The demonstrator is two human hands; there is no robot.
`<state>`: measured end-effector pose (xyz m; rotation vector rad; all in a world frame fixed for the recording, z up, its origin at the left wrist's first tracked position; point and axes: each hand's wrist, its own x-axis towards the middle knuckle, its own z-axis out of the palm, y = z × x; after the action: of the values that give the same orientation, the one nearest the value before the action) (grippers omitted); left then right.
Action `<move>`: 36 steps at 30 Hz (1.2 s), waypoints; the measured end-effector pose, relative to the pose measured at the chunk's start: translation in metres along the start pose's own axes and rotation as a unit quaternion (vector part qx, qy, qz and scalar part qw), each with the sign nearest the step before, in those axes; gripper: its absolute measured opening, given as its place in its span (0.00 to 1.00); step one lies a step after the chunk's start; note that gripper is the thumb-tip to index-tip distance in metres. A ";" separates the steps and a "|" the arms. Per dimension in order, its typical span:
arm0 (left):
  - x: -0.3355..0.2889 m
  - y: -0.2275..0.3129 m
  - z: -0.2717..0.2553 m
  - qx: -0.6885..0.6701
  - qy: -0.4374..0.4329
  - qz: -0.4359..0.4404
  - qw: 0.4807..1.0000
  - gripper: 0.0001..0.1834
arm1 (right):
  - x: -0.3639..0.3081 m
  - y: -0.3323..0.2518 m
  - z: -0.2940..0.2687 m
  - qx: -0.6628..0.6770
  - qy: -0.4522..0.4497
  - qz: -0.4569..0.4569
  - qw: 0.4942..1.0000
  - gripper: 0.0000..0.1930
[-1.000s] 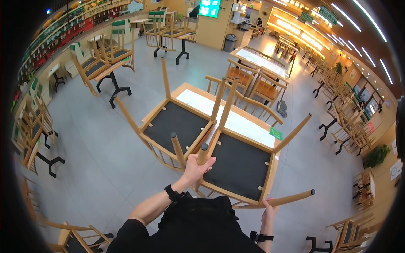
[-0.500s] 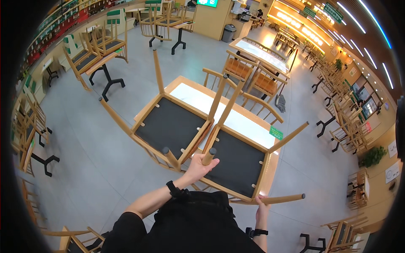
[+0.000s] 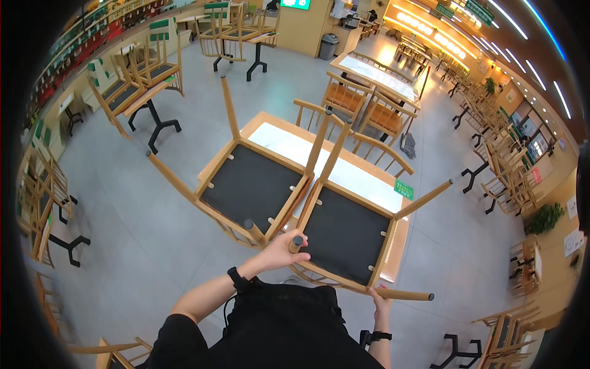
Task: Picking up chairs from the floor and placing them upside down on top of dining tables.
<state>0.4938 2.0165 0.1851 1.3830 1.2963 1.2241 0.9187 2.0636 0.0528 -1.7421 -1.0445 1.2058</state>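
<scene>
Two wooden chairs rest upside down side by side on a table (image 3: 289, 142) with a white top and wood edge. The right chair (image 3: 344, 230) shows its black seat underside, legs pointing up and outward. My left hand (image 3: 278, 253) is closed around its near left leg. At its near right corner, my right hand (image 3: 381, 300) is wrapped round the base of another leg; some of those fingers are hidden behind the wood. Just left lies the other chair (image 3: 253, 187), its near leg close to my left hand, with no hand on it.
Beyond the table, upright chairs (image 3: 344, 97) stand by another white-topped table (image 3: 378, 77). At the left, more chairs (image 3: 144, 74) are stacked on tables. A grey bin (image 3: 328, 47) stands far ahead. A dark cloth-like item (image 3: 408, 146) is on the grey floor.
The right chair's near left leg has shifted slightly left and down toward me, with my left hand on it. Its near right leg has swung a little lower. Both hands keep their hold.
</scene>
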 end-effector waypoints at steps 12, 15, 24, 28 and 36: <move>-0.077 0.009 -0.085 0.054 -0.136 -0.189 0.971 0.26 | -0.019 -0.020 0.005 -0.017 0.036 0.048 0.998 0.43; -0.092 0.010 -0.093 0.022 -0.041 -0.195 0.980 0.22 | -0.025 -0.027 0.013 -0.006 0.036 0.052 0.998 0.45; -0.107 -0.026 -0.067 0.005 0.083 -0.183 0.980 0.20 | -0.012 0.051 -0.014 -0.182 0.028 -0.098 0.978 0.53; -0.107 -0.042 -0.037 0.023 0.049 -0.140 0.989 0.18 | -0.038 0.076 -0.031 -0.221 0.014 -0.011 0.975 0.53; -0.051 -0.024 0.071 0.067 -0.164 -0.155 0.972 0.18 | -0.097 0.099 -0.127 -0.280 -0.011 0.036 0.959 0.44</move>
<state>0.5610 1.9708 0.1458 1.3463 1.3150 0.6761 1.0383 1.9203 0.0291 -2.2114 -1.4468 1.0312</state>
